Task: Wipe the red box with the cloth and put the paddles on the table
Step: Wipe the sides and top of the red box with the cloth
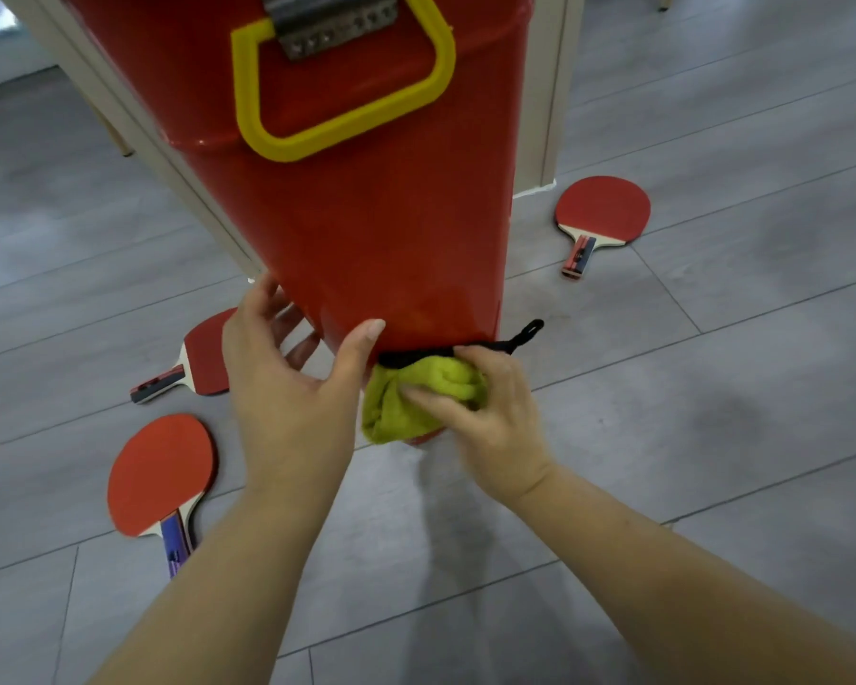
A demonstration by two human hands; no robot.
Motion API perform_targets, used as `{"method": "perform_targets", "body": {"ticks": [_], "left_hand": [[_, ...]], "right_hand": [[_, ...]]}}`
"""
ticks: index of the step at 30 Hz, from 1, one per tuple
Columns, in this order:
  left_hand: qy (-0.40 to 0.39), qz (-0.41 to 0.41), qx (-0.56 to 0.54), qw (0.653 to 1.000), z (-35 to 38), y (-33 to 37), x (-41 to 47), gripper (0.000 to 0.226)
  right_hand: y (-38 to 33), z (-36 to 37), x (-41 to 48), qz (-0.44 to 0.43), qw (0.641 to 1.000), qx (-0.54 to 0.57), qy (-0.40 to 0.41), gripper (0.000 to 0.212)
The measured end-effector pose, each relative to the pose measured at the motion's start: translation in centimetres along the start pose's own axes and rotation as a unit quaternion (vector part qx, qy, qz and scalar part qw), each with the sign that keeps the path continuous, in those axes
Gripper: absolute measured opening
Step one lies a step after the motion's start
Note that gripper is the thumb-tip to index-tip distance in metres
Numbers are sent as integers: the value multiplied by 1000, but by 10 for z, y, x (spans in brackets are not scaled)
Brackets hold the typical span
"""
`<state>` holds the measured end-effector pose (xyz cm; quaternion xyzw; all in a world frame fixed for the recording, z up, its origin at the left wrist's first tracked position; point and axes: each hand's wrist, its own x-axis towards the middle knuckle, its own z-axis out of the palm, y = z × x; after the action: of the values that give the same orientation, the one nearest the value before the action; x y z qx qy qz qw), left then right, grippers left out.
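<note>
The left hand (pixel 287 383) grips the near end of the red box (pixel 366 229), thumb laid up its front face and fingers curled round its left edge. The right hand (pixel 495 417) holds a bunched yellow-green cloth (pixel 416 393), fingers curled into it and pressing it against the underside of that same end, just beside the left thumb. A black trim runs along the cloth's upper edge and ends in a small black loop (pixel 527 333) that sticks out past the box's right side. The box stretches away from the hands and widens toward the top of the view, where it carries a yellow handle (pixel 245 91) hung from a grey metal fitting (pixel 332 22). Three red-faced paddles lie flat on the grey plank floor (pixel 712 388). The near paddle (pixel 161 472) lies to the left and has a blue-purple grip with a small mark too blurred to read. The middle paddle (pixel 208 358) is partly hidden behind the left hand. The far paddle (pixel 604 210) lies to the right of the box. Pale furniture legs (pixel 549 91) stand behind the box.
</note>
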<state>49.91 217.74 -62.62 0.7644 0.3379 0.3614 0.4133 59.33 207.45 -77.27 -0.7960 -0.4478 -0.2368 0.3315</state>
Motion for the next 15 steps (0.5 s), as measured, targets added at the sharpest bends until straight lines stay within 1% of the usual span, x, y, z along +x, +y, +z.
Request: {"method": "perform_targets", "body": {"ticks": [1,2,3,4,5,6,7,9,11,13,15], "left_hand": [[-3,-10,2,1000,1,-3,-2,68],[-7,-20,5,1000,1,-6,-4,66],[-10,-27,9,1000,2,-8,-5,65],[-11,-31,11,999,3,-9,-6,65],[-11,-32,11,999,3,-9,-7,64],[-11,-33,12,999,4,-10,-7,64],[-11,-33,13,999,4,-10,-7,64],[-15,-38,12,999,4,-11,-7,64],[-21,-47,10,999,5,-13,-8,64],[-25,-56,12,998,6,-15,-9,67],[-22,-62,15,998,7,-16,-10,69]], "right_hand": [[3,-2,-1,31,1000,2,-5,49],[5,-7,-1,66,997,32,-6,38],[7,-8,-3,88,994,63,15,30],[9,-10,-4,108,991,70,47,45],[11,-9,-2,120,985,107,57,62],[9,-10,1,163,973,152,61,71],[9,-9,3,198,962,178,68,71],[10,-6,4,264,939,208,71,61],[11,-5,2,320,918,231,40,65],[12,-1,0,359,901,243,24,69],[6,-2,-2,374,894,248,18,66]]}}
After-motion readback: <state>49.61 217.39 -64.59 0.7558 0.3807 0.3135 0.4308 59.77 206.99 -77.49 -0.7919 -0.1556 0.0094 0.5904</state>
